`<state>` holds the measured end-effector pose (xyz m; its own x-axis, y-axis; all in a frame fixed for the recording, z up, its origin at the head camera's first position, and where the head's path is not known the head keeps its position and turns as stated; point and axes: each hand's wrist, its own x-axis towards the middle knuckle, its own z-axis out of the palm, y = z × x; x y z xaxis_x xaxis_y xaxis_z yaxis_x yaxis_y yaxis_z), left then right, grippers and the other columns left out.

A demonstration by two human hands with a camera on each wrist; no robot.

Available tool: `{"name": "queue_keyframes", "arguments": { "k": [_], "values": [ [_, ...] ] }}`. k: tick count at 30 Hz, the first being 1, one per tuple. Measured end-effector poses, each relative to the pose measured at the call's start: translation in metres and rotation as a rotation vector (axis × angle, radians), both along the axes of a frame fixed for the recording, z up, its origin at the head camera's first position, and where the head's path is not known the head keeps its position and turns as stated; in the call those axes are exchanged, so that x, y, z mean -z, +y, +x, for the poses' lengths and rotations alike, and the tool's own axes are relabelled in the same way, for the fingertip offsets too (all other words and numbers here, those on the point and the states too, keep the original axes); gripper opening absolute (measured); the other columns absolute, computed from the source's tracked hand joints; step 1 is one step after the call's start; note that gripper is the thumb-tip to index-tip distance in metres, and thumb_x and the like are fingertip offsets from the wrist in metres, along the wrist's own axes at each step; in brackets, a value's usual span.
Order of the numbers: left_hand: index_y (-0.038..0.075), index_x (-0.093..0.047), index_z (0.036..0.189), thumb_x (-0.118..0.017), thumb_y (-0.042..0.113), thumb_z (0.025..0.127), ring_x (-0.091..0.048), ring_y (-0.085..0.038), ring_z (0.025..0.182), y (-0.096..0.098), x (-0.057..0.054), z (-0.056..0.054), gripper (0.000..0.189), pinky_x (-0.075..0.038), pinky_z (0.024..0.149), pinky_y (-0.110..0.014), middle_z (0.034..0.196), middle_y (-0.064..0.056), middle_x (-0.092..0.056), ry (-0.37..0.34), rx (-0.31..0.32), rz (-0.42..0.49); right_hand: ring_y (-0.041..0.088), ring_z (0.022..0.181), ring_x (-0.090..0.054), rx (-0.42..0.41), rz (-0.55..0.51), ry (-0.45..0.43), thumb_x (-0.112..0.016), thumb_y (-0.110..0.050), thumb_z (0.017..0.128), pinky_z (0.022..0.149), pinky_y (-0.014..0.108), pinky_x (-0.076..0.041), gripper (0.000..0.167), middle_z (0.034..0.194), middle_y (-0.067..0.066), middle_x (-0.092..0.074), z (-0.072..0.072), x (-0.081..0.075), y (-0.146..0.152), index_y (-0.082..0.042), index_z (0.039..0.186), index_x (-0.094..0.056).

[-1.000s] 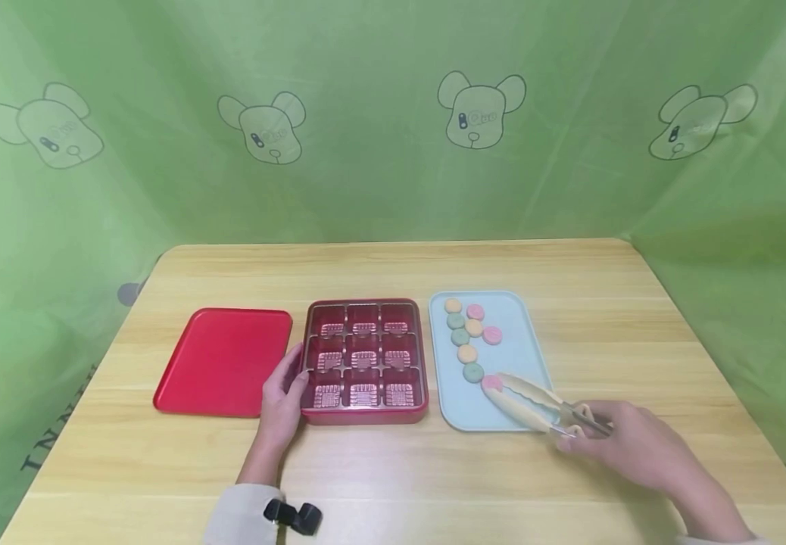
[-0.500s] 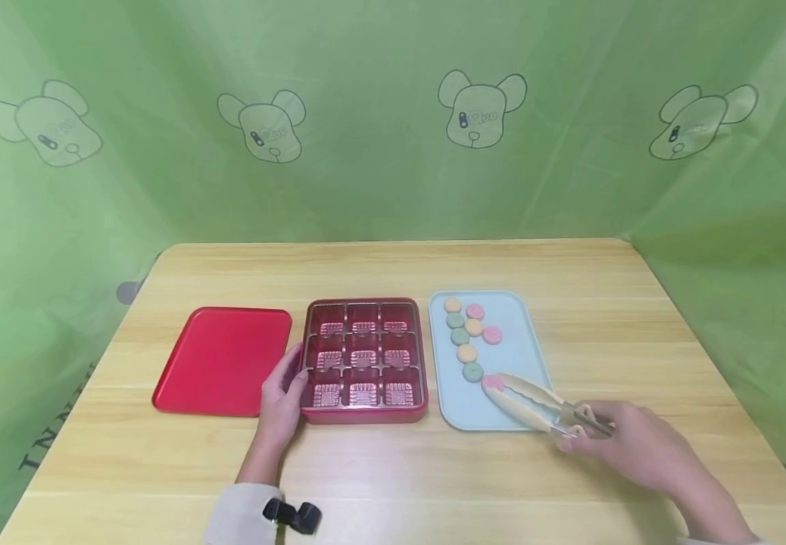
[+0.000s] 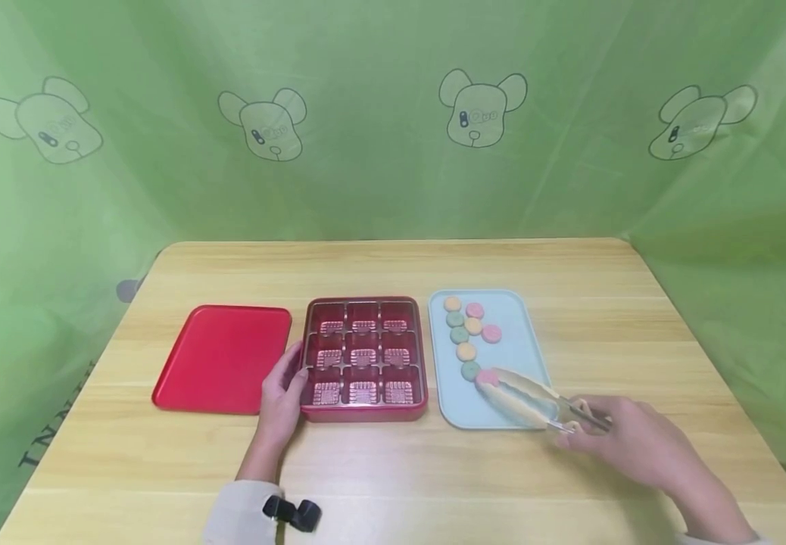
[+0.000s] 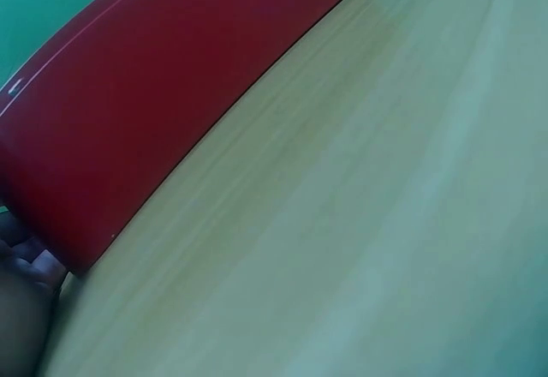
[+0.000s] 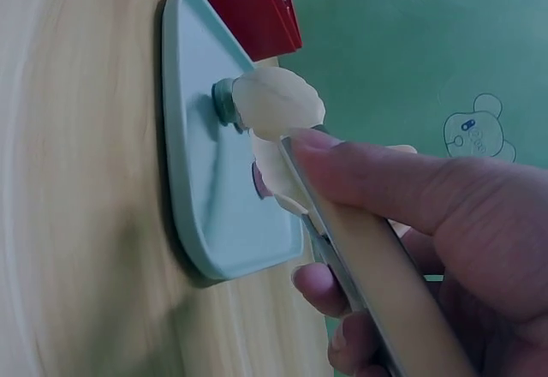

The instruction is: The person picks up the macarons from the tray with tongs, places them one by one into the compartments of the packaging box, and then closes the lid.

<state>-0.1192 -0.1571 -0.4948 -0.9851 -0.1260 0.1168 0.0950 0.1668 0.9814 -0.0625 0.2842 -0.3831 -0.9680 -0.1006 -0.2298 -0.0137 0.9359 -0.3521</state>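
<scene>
In the head view my left hand (image 3: pixel 280 401) grips the near-left side of a dark red square box (image 3: pixel 364 412), its thumb on the rim. The box holds a clear insert with a grid of compartments. My right hand (image 3: pixel 631 439) holds cream-tipped tongs (image 3: pixel 522 405), whose tips stand around a pink macaron (image 3: pixel 487 376) on the light blue tray (image 3: pixel 461 416). Touching or very near it is a green macaron (image 3: pixel 471 370). In the right wrist view the broad tong heads (image 5: pixel 278 103) partly hide the macarons.
Several more pink, green and orange macarons (image 3: pixel 466 351) lie in a loose line towards the tray's far end. A flat red lid (image 3: pixel 223 363) rests left of the box. Green printed curtains (image 3: pixel 372 189) surround the wooden table (image 3: pixel 379 484).
The tongs have shifted slightly left and away from me, and the pink macaron now sits closer to the green one. My left hand and the box stay put.
</scene>
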Motion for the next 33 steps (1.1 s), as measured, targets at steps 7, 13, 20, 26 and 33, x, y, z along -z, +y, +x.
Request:
{"name": "queue_keyframes", "arguments": {
  "k": [7,13,20,26,33],
  "values": [
    [0.006,-0.042,0.141,-0.048,0.004,0.094,-0.035,-0.028,0.137,0.000,0.000,-0.001,0.047,-0.026,0.115,-0.041,0.145,-0.015,-0.042,-0.004,-0.007,-0.010,0.015,0.062,-0.046,0.004,-0.035,0.030,-0.067,-0.061,0.075,0.052,0.027,-0.036,0.065,0.081,-0.001,-0.062,-0.002,-0.008,-0.011,-0.016,0.122,-0.063],
    [0.005,-0.042,0.141,-0.048,0.003,0.093,-0.035,-0.029,0.137,-0.001,0.001,-0.001,0.048,-0.027,0.115,-0.041,0.145,-0.016,-0.042,-0.002,-0.004,-0.005,0.014,0.061,-0.045,-0.020,-0.048,0.067,-0.069,-0.059,0.074,0.052,0.026,-0.036,0.060,0.077,-0.004,-0.060,-0.005,-0.014,-0.025,-0.018,0.117,-0.066],
    [0.008,-0.042,0.142,-0.049,0.005,0.093,-0.035,-0.026,0.137,0.000,0.002,0.000,0.049,-0.027,0.115,-0.040,0.146,-0.012,-0.041,-0.032,-0.017,-0.002,0.011,0.056,-0.041,-0.041,-0.090,0.086,-0.072,-0.055,0.073,0.047,0.024,-0.033,0.046,0.067,-0.007,-0.055,-0.009,-0.016,-0.039,-0.022,0.105,-0.069],
    [0.007,-0.041,0.142,-0.049,0.005,0.093,-0.033,-0.026,0.138,0.000,0.002,0.000,0.050,-0.027,0.115,-0.041,0.147,-0.013,-0.040,-0.036,-0.010,0.005,0.012,0.057,-0.044,-0.045,-0.108,0.059,-0.072,-0.056,0.071,0.048,0.025,-0.035,0.056,0.069,-0.007,-0.057,-0.013,-0.017,-0.050,-0.020,0.114,-0.067],
    [0.007,-0.041,0.142,-0.049,0.005,0.094,-0.034,-0.026,0.138,0.000,0.001,-0.001,0.049,-0.027,0.115,-0.040,0.147,-0.013,-0.041,-0.027,-0.008,0.007,0.012,0.059,-0.045,-0.075,-0.126,0.051,-0.072,-0.059,0.069,0.050,0.026,-0.037,0.059,0.070,-0.008,-0.058,-0.017,-0.019,-0.062,-0.020,0.113,-0.068]
  ]
}}
